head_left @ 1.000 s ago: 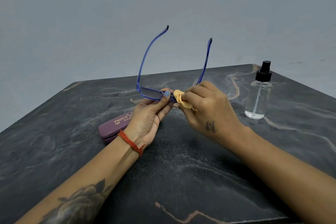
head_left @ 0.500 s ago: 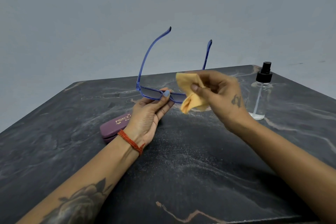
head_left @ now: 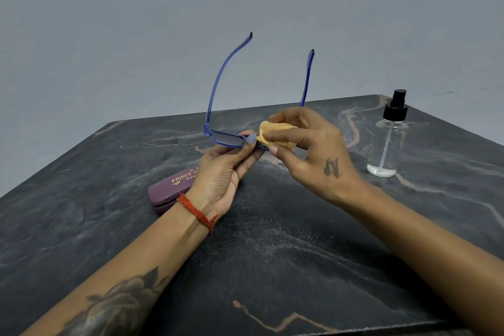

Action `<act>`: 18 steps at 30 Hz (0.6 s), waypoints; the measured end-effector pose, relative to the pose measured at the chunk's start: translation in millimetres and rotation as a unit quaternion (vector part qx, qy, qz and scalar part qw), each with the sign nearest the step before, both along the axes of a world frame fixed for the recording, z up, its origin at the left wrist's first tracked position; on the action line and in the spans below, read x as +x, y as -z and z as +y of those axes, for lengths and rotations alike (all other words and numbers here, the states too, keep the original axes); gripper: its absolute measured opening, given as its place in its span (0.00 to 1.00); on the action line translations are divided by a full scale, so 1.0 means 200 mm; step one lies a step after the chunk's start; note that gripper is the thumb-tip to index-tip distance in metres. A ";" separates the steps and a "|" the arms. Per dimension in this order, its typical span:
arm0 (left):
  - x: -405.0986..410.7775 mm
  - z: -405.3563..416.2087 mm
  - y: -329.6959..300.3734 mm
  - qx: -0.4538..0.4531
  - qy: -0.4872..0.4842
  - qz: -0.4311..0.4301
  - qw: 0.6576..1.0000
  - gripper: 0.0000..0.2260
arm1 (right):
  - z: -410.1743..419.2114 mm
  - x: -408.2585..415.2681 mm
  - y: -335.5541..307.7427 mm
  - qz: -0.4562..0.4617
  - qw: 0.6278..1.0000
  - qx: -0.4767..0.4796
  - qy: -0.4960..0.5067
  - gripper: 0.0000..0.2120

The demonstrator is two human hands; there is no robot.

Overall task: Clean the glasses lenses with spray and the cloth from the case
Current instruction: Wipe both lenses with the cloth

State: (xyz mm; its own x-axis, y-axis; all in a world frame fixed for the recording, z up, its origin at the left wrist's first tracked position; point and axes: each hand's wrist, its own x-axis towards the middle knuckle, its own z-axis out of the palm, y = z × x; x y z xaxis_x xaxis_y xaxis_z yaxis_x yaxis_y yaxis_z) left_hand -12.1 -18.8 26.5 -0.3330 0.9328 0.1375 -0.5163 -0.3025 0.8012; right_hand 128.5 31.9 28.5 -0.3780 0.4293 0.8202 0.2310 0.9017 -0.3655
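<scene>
Blue-framed glasses with dark lenses are held above the table, temples pointing up and away. My left hand pinches the frame at the bridge, thumb on top. My right hand pinches a bunched yellow cloth against the right lens, which the cloth and fingers hide. The purple glasses case lies closed on the table under my left wrist. A clear spray bottle with a black pump top stands upright at the right, apart from both hands.
The dark marble table fills the lower view, its far edge meeting a plain grey wall. The bottle stands near the far right corner. A red thread band circles my left wrist.
My right hand lifted the cloth off the lens and opened it out half a second ago; now it has brought the cloth back down onto the right lens. The left hand stayed put.
</scene>
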 end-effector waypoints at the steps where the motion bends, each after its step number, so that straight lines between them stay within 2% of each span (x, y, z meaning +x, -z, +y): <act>1: 0.00 0.00 0.00 0.003 -0.002 0.009 1.000 0.05 | 0.01 0.00 0.00 -0.014 1.000 0.012 0.000 0.09; 7: 0.00 0.00 0.01 0.005 -0.016 0.044 0.999 0.05 | 0.02 0.03 -0.02 -0.027 0.996 0.085 -0.006 0.10; 12: 0.00 0.01 0.01 -0.002 -0.021 0.060 0.998 0.05 | 0.04 0.07 -0.04 -0.139 0.955 0.223 0.136 0.10; 15: 0.01 0.01 0.02 0.003 -0.012 0.062 0.998 0.09 | 0.03 0.04 -0.04 -0.149 0.958 0.196 0.145 0.11; 18: 0.01 0.01 0.02 0.004 -0.010 0.056 0.998 0.07 | 0.00 0.00 -0.03 -0.088 0.987 0.093 0.093 0.15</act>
State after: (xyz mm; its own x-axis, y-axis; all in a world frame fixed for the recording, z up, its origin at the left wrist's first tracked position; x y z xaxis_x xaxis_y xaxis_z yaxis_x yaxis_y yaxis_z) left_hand -10.9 -17.3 22.1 -0.3334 0.9248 0.1833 -0.4171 -0.3190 0.8510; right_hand 129.3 32.0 33.8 -0.4512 0.3535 0.8194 0.4439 0.8855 -0.1375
